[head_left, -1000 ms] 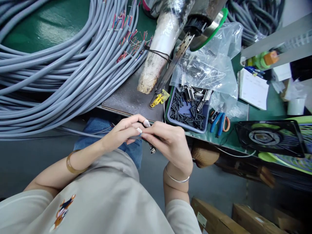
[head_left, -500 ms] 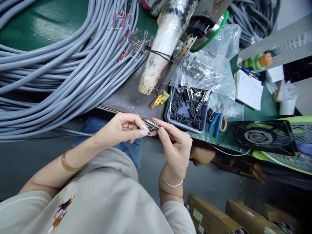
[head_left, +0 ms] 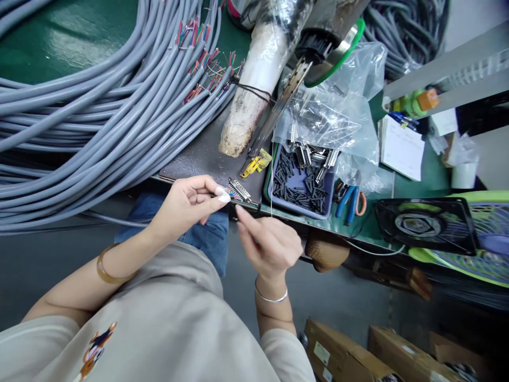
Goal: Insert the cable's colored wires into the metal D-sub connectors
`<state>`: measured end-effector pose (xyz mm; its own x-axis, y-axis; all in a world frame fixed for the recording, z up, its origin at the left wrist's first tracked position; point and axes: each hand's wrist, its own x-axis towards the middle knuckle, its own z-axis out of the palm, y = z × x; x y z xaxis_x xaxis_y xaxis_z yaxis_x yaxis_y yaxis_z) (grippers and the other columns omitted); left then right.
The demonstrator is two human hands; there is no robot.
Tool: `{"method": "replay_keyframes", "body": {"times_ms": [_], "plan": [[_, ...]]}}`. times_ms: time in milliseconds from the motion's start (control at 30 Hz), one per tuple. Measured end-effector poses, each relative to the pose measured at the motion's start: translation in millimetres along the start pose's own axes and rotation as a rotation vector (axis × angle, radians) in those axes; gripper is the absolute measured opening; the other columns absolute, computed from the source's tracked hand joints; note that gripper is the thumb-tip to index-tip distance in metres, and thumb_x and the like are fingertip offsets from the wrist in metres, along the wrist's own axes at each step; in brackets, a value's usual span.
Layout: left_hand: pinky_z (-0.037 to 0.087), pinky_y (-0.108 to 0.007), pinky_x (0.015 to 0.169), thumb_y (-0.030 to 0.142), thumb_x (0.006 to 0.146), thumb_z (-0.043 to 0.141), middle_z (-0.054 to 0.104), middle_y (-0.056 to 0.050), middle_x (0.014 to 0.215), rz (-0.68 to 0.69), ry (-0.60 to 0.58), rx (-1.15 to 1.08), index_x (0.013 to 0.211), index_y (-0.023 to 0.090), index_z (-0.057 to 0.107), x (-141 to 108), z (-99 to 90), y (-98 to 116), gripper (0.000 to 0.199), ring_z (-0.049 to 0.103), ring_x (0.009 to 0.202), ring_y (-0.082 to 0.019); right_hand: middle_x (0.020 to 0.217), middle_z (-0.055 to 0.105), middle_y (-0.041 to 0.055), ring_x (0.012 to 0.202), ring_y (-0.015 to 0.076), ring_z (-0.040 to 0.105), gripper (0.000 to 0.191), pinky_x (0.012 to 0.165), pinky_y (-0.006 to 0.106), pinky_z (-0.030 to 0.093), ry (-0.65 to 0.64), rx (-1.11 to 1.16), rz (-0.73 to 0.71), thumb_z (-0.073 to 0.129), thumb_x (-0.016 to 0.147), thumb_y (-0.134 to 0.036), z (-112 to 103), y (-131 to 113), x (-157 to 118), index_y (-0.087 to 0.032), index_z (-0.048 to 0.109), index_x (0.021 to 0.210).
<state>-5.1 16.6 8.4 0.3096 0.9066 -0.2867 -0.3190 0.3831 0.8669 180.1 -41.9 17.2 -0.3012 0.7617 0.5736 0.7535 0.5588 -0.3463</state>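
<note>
1. Head view: holds a D-sub connector point(head_left: 240, 188) with the left hand point(head_left: 186, 204) alone; half a second ago, supported it with both hands.

2. Left grip: closed in a firm-looking pinch, thumb against finger, at the wired side of the connector. Cannot tell whether pinching the coloured wires point(head_left: 234, 194) or the metal edge.

3. Right hand point(head_left: 272, 241): has let go, now near the connector but apart from it. Right grip: partly open, loosely curled, index finger forward, small gap to the thumb, nothing seen in the gap. Cannot see inside the curled fingers.

4. Place of the connector: now over the front edge of the grey mat point(head_left: 191, 159), tilted, with the wired side in sight. Cannot tell whether touching the mat or hanging just above.

5. Meaning for the work, only as judgement: seems to need one hand for this hold, leaving the right hand free and the wired side easier to inspect.

6. Around, with no clear change: to the right, a purple-blue tray point(head_left: 326, 204) with black tubing pieces point(head_left: 285, 178), then blue-handled pliers point(head_left: 350, 202) on the green counter point(head_left: 79, 42); to the left, a bundle of grey cables point(head_left: 103, 132).
</note>
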Motion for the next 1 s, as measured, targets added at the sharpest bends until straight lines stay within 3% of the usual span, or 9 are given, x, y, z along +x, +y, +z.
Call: {"method": "replay_keyframes", "body": {"times_ms": [67, 133, 267, 367, 467, 600, 700, 800, 1000], "plan": [[0.033, -0.014, 0.037, 0.027, 0.066, 0.091, 0.069, 0.000, 0.067, -0.009, 0.047, -0.017, 0.069, 0.014, 0.066, 1.5, 0.0, -1.7, 0.029, 0.042, 0.041, -0.001, 0.056, 0.057, -0.0068, 0.046, 0.0109, 0.044, 0.049, 0.047, 0.031, 0.036, -0.059, -0.035, -0.098, 0.066, 0.094, -0.013, 4.3, -4.2, -1.9, -0.024, 0.063, 0.142], [0.031, -0.014, 0.037, 0.023, 0.065, 0.090, 0.072, -0.002, 0.072, 0.001, 0.070, -0.020, 0.067, 0.013, 0.066, 2.0, 0.6, -2.2, 0.026, 0.042, 0.041, 0.000, 0.057, 0.058, -0.0070, 0.045, 0.0110, 0.047, 0.050, 0.046, 0.030, 0.038, -0.058, 0.052, -0.057, 0.060, 0.096, -0.011, 7.3, -8.3, -3.6, -0.024, 0.059, 0.145], [0.030, -0.014, 0.038, 0.019, 0.062, 0.091, 0.075, -0.003, 0.078, 0.038, 0.089, -0.016, 0.066, 0.012, 0.067, 1.8, 2.5, 0.9, 0.025, 0.043, 0.042, 0.001, 0.087, 0.078, -0.0019, 0.049, 0.0114, 0.063, 0.049, 0.045, 0.027, 0.050, 0.205, 0.303, 0.312, 0.052, 0.102, -0.015, 5.9, -9.6, -4.6, -0.033, 0.048, 0.147], [0.033, -0.014, 0.039, 0.020, 0.058, 0.094, 0.076, -0.003, 0.077, 0.047, 0.098, -0.004, 0.066, 0.013, 0.069, 2.9, 2.6, 3.2, 0.028, 0.045, 0.044, 0.000, 0.104, 0.081, 0.0015, 0.071, 0.0165, 0.079, 0.029, 0.062, 0.032, 0.066, 0.302, 0.295, 0.466, 0.058, 0.101, -0.017, 4.7, -4.4, -2.4, -0.030, 0.061, 0.127], [0.045, -0.014, 0.047, 0.022, 0.060, 0.094, 0.077, -0.004, 0.077, 0.081, 0.094, 0.020, 0.068, 0.013, 0.071, 4.6, 2.0, 2.6, 0.026, 0.056, 0.052, -0.004, 0.105, 0.082, 0.0032, 0.090, 0.0193, 0.082, 0.009, 0.078, 0.032, 0.070, 0.228, 0.337, 0.490, 0.070, 0.096, -0.019, 10.6, -0.4, 1.1, -0.025, 0.070, 0.103], [0.061, -0.021, 0.070, 0.022, 0.069, 0.088, 0.079, -0.006, 0.083, 0.196, 0.109, 0.109, 0.070, 0.014, 0.073, 5.7, 3.0, -1.4, 0.017, 0.073, 0.074, -0.013, 0.107, 0.082, 0.0059, 0.091, 0.0187, 0.082, 0.001, 0.077, 0.030, 0.070, 0.207, 0.412, 0.510, 0.069, 0.096, -0.021, 25.6, -0.6, 5.6, -0.022, 0.069, 0.095], [0.062, -0.023, 0.075, 0.023, 0.073, 0.085, 0.079, -0.006, 0.087, 0.284, 0.149, 0.200, 0.073, 0.015, 0.074, 7.4, 4.7, -4.1, 0.013, 0.074, 0.079, -0.014, 0.107, 0.083, 0.0061, 0.091, 0.0191, 0.082, 0.004, 0.075, 0.030, 0.070, 0.244, 0.398, 0.504, 0.069, 0.096, -0.022, 32.8, -0.1, 8.7, -0.023, 0.067, 0.093], [0.060, -0.021, 0.071, 0.022, 0.074, 0.083, 0.078, -0.006, 0.087, 0.345, 0.192, 0.257, 0.073, 0.014, 0.075, 10.7, 6.5, -4.1, 0.011, 0.073, 0.079, -0.014, 0.109, 0.083, 0.0061, 0.094, 0.0191, 0.082, 0.008, 0.075, 0.029, 0.069, 0.231, 0.435, 0.516, 0.068, 0.097, -0.023, 33.6, 3.3, 13.0, -0.023, 0.063, 0.091], [0.057, -0.020, 0.067, 0.021, 0.076, 0.082, 0.076, -0.004, 0.084, 0.373, 0.190, 0.263, 0.073, 0.015, 0.074, 16.2, 9.2, 2.6, 0.011, 0.071, 0.076, -0.012, 0.111, 0.082, 0.0068, 0.092, 0.0191, 0.082, 0.011, 0.075, 0.028, 0.068, 0.221, 0.503, 0.525, 0.069, 0.096, -0.023, 29.0, 11.2, 22.6, -0.023, 0.060, 0.089]]}}
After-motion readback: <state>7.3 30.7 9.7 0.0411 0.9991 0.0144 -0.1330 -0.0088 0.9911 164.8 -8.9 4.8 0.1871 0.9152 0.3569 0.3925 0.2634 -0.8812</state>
